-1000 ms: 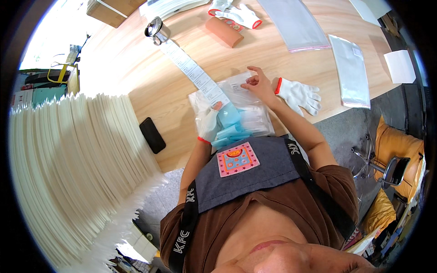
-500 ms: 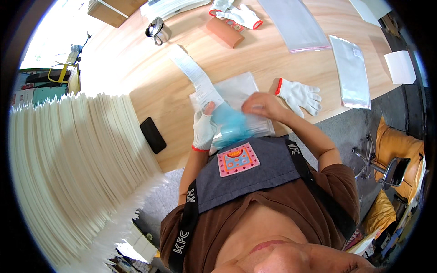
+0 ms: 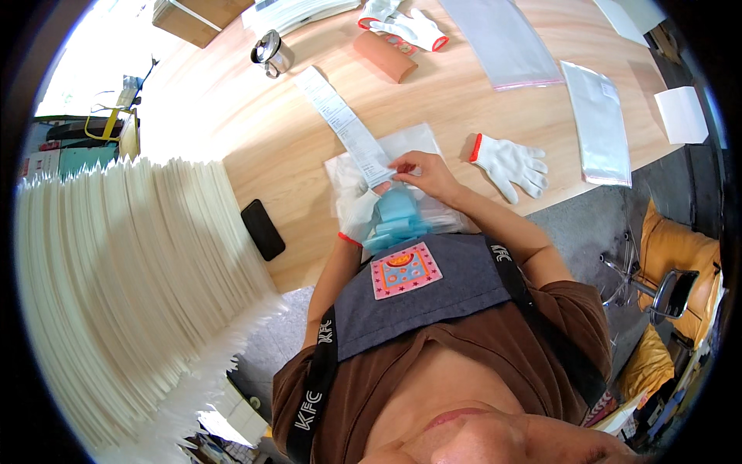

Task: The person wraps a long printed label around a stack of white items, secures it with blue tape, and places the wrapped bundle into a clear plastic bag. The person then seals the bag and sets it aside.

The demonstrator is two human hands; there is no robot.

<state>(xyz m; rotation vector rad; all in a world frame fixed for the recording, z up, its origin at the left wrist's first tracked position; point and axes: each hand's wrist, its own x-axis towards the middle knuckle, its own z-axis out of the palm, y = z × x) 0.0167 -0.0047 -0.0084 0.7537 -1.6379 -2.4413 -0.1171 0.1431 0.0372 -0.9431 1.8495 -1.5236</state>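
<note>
My left hand (image 3: 360, 214) wears a white glove with a red cuff and holds a light blue folded item (image 3: 396, 219) at the table's near edge. My bare right hand (image 3: 423, 172) pinches the near end of a long white paper strip (image 3: 341, 124) that runs away across the wooden table (image 3: 433, 100). Both hands rest over a clear plastic bag (image 3: 410, 143) lying flat beneath them.
A loose white glove (image 3: 510, 164) lies right of my right hand. A black phone (image 3: 263, 229) sits to the left by a big stack of white sheets (image 3: 116, 294). Farther off are a metal cup (image 3: 270, 52), a brown pouch (image 3: 385, 57), more gloves (image 3: 406, 22) and clear bags (image 3: 599, 120).
My right hand moved left from the table's edge and took the end of the paper strip, which now lies straight again. The left hand stayed on the blue item.
</note>
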